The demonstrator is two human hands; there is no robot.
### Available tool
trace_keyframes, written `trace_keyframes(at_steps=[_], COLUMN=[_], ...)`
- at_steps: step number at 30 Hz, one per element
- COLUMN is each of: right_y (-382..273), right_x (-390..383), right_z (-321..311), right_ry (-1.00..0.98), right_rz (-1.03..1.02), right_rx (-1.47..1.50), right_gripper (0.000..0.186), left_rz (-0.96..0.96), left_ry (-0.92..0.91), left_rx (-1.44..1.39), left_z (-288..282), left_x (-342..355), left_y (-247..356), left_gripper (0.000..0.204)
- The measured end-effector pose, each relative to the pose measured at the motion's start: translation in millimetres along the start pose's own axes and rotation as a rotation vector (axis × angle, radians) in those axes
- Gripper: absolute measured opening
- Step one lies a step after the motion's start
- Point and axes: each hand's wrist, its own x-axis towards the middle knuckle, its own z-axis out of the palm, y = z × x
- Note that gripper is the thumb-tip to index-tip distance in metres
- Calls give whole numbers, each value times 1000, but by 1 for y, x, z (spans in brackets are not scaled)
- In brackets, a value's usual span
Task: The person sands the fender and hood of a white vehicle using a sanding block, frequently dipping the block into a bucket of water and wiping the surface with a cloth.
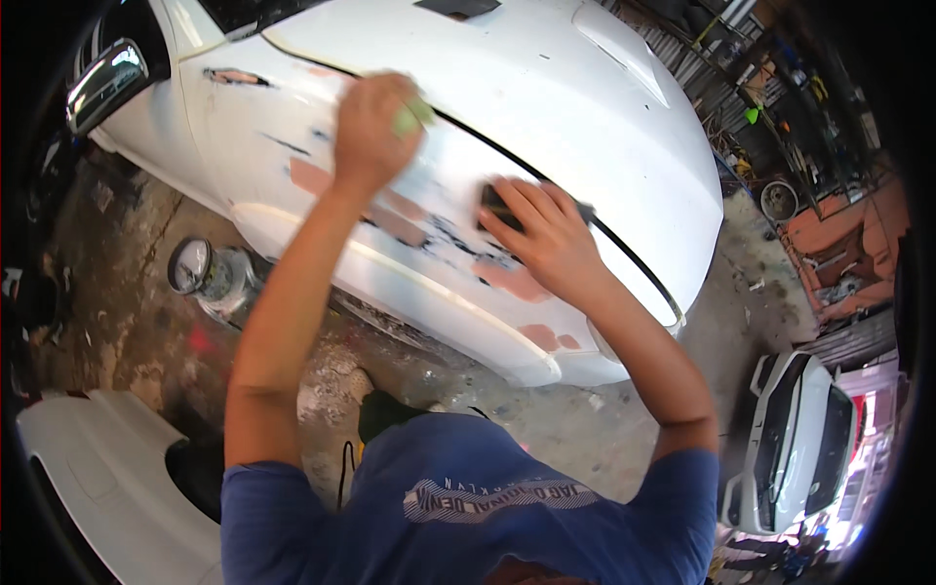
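Blue shirt (390, 551) foremost, a green pad (413, 115) is gripped by the left hand (373, 135), a black block (499, 208) by the right hand (552, 237), pinkish patches (512, 282) seemingly applied but left unpainted.

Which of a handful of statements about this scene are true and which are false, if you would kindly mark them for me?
1. The left hand holds a light-green pad. True.
2. The right hand is empty. False: the right hand holds a black block.
3. Reddish-brown patches mark the white front fender. True.
4. The side mirror shows at the picture's lower right. False: the side mirror is at the upper left.
5. Another white car shows at the picture's right. True.
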Motion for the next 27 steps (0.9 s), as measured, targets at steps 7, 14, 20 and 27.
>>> trace_keyframes(at_steps=[7, 14, 20, 27], right_y=[14, 29, 35, 31], right_x=[2, 45, 1, 51], right_z=[-11, -13, -15, -9], right_ry=[-132, -161, -172, -117], right_rz=[-169, -242, -214, -261], right_rx=[-80, -15, -39, -80], right_gripper=[41, 39, 44, 44], left_rz=[-171, -137, -148, -148], left_ry=[211, 264, 250, 249], left_rx=[123, 167, 176, 217], left_z=[-25, -11, -20, -14], left_x=[-13, -10, -13, -13], left_y=[-47, -42, -48, -46], left_gripper=[53, 53, 53, 49])
